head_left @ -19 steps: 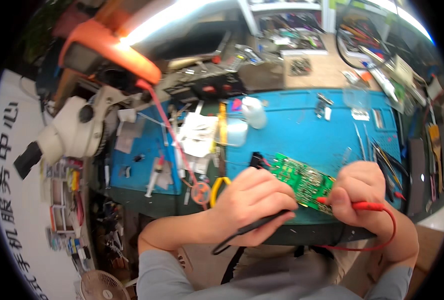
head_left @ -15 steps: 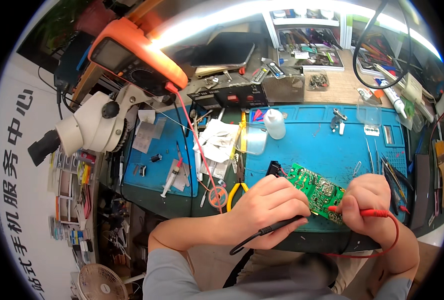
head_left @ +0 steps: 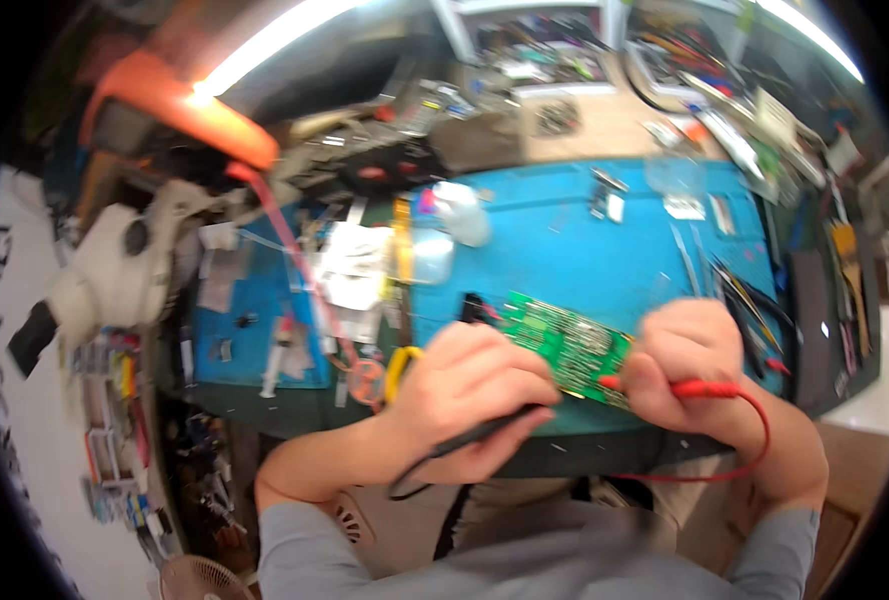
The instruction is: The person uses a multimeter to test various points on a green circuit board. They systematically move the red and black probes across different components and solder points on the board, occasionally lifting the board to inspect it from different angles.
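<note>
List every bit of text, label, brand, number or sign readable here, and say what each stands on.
White panel at the left: large dark characters, not copied out here.
Orange multimeter: any markings too blurred to read.
Green circuit board: any print too small and blurred.
White tube, upper right: any print too blurred.

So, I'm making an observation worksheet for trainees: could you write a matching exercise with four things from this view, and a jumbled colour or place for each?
1. black probe
2. red probe
3. circuit board
4. bottle

A. in the right hand
B. whitish
C. in the left hand
D. green

Pairs: 1-C, 2-A, 3-D, 4-B
</note>
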Motion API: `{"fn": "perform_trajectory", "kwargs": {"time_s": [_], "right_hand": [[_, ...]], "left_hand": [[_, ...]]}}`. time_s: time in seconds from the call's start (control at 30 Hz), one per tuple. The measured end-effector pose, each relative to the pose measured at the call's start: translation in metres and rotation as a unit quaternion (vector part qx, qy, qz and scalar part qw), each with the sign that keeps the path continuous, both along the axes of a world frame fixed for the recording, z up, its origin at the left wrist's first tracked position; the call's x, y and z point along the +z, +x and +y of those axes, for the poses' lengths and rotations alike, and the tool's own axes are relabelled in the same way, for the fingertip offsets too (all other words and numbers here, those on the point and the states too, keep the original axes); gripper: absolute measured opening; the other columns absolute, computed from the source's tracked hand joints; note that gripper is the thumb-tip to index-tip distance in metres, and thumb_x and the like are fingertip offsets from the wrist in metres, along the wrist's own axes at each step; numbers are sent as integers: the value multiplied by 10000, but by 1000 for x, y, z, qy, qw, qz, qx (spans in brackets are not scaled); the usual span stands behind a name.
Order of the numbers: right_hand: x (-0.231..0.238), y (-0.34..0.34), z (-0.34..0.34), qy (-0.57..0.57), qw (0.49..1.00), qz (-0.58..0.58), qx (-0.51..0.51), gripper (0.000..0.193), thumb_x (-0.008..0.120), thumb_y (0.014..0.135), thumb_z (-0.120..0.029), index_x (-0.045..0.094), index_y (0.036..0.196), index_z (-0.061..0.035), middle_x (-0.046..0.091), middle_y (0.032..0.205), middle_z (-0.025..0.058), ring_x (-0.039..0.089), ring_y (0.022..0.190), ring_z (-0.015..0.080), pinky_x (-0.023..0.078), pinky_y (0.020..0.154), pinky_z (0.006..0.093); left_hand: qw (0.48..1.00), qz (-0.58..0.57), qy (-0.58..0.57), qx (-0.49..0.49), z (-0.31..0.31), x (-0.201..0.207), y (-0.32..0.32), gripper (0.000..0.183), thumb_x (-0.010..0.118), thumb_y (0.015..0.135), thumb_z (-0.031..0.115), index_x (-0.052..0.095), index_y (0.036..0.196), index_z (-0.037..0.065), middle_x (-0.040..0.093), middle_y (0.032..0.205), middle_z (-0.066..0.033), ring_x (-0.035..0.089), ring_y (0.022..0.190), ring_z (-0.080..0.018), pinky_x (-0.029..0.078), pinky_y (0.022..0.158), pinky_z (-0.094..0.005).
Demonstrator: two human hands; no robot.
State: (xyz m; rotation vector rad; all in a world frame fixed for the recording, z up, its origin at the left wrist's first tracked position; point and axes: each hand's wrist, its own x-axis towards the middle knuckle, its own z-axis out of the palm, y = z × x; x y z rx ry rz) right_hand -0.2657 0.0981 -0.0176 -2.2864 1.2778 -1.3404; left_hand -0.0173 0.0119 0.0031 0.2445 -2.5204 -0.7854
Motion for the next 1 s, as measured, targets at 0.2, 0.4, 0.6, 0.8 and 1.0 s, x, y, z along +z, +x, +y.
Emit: {"fn": "perform_trajectory", "kwargs": {"time_s": [0.2,0.4,0.6,0.8,1.0], "right_hand": [[-3,2,-2,-30,999,-29,-7,351,753,800,-44,464,605,-86,480,553,40,487,434,216,385,405,341],[-8,5,-2,-49,998,-45,-15,371,755,809,-51,451,601,-96,464,544,25,472,422,201,372,392,333],[-8,7,-4,-59,997,-45,-20,384,767,804,-65,445,598,-105,458,541,21,469,419,194,369,389,329],[-9,6,-4,-66,997,-40,-28,391,771,797,-71,440,595,-115,446,536,16,466,414,187,361,382,324],[-8,7,-4,-71,996,-40,-32,384,772,789,-76,442,596,-116,446,534,14,469,413,185,369,377,326]], "left_hand": [[1000,-6,-10,19,5,-1,-5,247,810,765,60,703,985,95,727,972,-28,629,815,-249,440,720,-357],[1000,-10,-24,8,3,-2,-3,175,783,834,105,695,983,77,738,972,-48,595,782,-239,430,706,-355],[1000,1,-11,14,6,-1,-3,233,810,759,70,716,971,93,734,957,-26,607,775,-231,412,685,-355],[1000,-5,-18,4,5,-3,-4,155,777,858,128,701,982,78,740,971,-51,596,779,-233,431,708,-354],[1000,-10,-23,-2,5,-3,-4,139,761,901,152,692,987,68,738,968,-69,594,777,-236,441,713,-358]]}}
